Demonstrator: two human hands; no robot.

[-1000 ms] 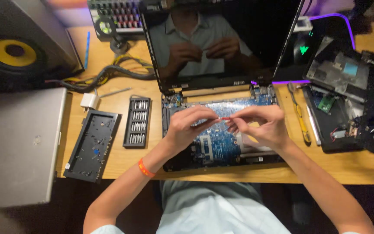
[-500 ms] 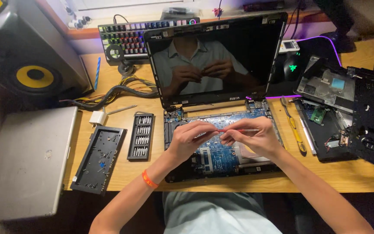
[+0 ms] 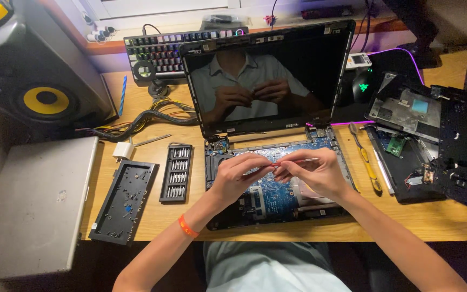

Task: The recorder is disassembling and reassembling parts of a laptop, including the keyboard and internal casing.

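Wooden desk [image 3: 449, 221] fills the view, its near edge running just above the person's lap, with work spread across nearly all of it.

Closest in, both forearms rise from the bottom edge and meet over an opened laptop base [image 3: 277, 189], whose blue circuit board lies bare. The left hand [image 3: 239, 176], an orange band on its wrist, is curled with fingertips pinched toward the middle. The right hand [image 3: 314, 174] is likewise closed, gripping a thin metal tool [image 3: 301, 160] (likely a slim screwdriver or tweezers; too fine to tell). The tool lies nearly level above the board, its long axis running left to right, the bare end pointing right and slightly away, the other end meeting the left fingertips. Holding it between both hands probably steadies something small at its tip.

Just left of the base sits a black bit case [image 3: 176, 173], open within easy reach, and beside it a black panel [image 3: 124, 201] laid flat. A yellow-handled tool [image 3: 367, 165] rests to the right, next to another dismantled dark chassis [image 3: 412, 140].

Farther off, the laptop screen [image 3: 268, 75] stands upright, dark and reflecting the hands. Behind it lie a keyboard [image 3: 163, 51], a tangle of cables [image 3: 152, 116], and a speaker [image 3: 39, 86] with a yellow cone.
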